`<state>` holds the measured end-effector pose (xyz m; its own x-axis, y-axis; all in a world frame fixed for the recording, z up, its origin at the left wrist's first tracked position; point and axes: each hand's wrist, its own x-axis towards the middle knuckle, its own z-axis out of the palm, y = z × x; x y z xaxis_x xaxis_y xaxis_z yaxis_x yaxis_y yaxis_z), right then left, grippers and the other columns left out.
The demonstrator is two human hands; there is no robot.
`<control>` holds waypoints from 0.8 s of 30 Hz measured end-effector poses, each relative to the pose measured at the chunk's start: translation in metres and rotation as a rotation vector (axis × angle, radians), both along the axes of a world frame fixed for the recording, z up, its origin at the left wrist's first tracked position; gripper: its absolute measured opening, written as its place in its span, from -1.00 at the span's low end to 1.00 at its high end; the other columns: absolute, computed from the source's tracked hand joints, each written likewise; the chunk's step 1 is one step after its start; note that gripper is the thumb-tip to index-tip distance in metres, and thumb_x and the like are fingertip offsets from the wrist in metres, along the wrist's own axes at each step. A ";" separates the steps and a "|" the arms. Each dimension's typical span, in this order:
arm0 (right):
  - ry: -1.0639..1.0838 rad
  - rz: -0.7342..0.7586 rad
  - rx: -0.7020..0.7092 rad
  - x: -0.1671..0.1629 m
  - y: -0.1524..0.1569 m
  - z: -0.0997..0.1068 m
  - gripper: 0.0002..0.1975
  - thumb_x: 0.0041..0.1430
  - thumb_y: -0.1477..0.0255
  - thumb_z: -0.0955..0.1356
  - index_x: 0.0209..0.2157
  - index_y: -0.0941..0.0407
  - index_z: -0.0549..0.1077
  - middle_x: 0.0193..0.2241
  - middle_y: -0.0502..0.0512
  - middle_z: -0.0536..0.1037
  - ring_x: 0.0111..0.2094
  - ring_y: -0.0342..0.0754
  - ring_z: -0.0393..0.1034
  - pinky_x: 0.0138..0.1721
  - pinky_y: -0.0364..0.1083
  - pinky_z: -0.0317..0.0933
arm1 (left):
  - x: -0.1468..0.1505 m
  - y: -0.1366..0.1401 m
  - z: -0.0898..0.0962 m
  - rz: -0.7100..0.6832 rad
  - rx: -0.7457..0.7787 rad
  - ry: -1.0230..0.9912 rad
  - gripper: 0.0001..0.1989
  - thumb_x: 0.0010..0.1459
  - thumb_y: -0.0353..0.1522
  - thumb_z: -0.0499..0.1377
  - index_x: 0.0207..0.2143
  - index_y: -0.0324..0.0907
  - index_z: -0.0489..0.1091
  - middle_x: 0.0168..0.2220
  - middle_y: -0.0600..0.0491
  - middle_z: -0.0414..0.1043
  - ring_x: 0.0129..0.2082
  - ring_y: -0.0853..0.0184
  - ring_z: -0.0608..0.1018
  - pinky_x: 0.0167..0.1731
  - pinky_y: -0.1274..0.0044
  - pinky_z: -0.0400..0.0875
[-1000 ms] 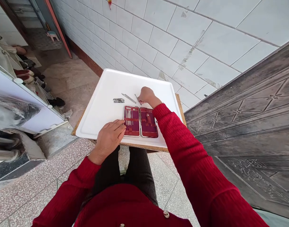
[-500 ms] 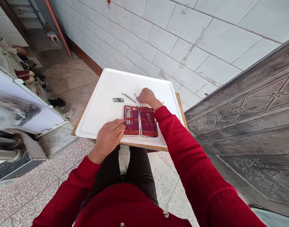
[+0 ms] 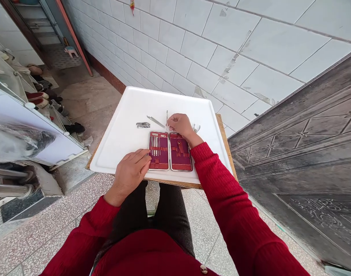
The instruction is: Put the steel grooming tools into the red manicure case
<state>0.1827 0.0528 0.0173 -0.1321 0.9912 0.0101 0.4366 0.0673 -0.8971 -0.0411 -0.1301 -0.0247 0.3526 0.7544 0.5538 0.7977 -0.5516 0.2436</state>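
My left hand lies at the left edge of an open manicure case, fingers together and fingertips closed on that edge. Several slim metal tools sit under the loops of the case's left half. Beyond the case, my right hand pinches a thin metal manicure tool, whose end points away from me; its exact kind I cannot make out. Nail clippers and a longer flat metal tool lie on the white board to the left. A shiny metal piece is partly hidden behind my right wrist.
The white board rests on a wooden-edged table. A tiled wall stands behind it, and a dark carved panel is at the right. To the left is a rack with shoes.
My right hand has turned, and the thin tool in it now stands more upright in view. My left hand stays at the case edge. The view has shifted slightly.
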 end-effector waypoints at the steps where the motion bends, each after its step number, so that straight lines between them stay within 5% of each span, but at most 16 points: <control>1: 0.009 -0.003 -0.018 0.000 0.000 0.000 -0.87 0.09 0.55 0.36 -0.52 0.11 0.43 -0.67 -0.07 0.47 -0.63 -0.18 0.30 -0.48 -0.18 0.24 | 0.000 0.000 0.000 0.001 0.002 0.002 -0.73 0.44 -0.38 0.09 -0.05 -0.10 0.60 0.10 -0.07 0.63 0.13 0.13 0.64 0.07 0.27 0.56; 9: -0.127 -0.070 0.005 0.002 0.000 -0.002 -0.86 0.06 0.59 0.35 -0.50 0.09 0.43 -0.63 -0.06 0.51 -0.56 -0.12 0.41 -0.40 -0.15 0.31 | 0.001 0.000 0.003 0.001 0.047 0.018 -0.77 0.45 -0.40 0.10 -0.09 -0.12 0.58 0.09 -0.05 0.64 0.09 0.15 0.66 0.05 0.30 0.56; 15: -0.493 -0.097 0.171 -0.004 -0.003 0.001 -0.86 0.13 0.59 0.35 -0.36 0.10 0.55 -0.29 0.08 0.69 -0.26 0.00 0.54 -0.25 -0.09 0.32 | 0.001 -0.001 0.003 0.000 0.025 0.028 -0.76 0.45 -0.39 0.09 -0.06 -0.11 0.58 0.11 -0.05 0.62 0.12 0.15 0.64 0.07 0.29 0.56; 24: -0.859 0.078 0.224 -0.047 0.009 0.023 -0.86 0.22 0.58 0.40 -0.33 0.14 0.65 -0.24 0.32 0.69 -0.17 0.20 0.57 -0.17 0.00 0.34 | 0.000 -0.001 -0.001 -0.004 0.062 0.038 -0.77 0.44 -0.40 0.10 -0.05 -0.14 0.57 0.11 -0.06 0.62 0.11 0.14 0.64 0.05 0.29 0.56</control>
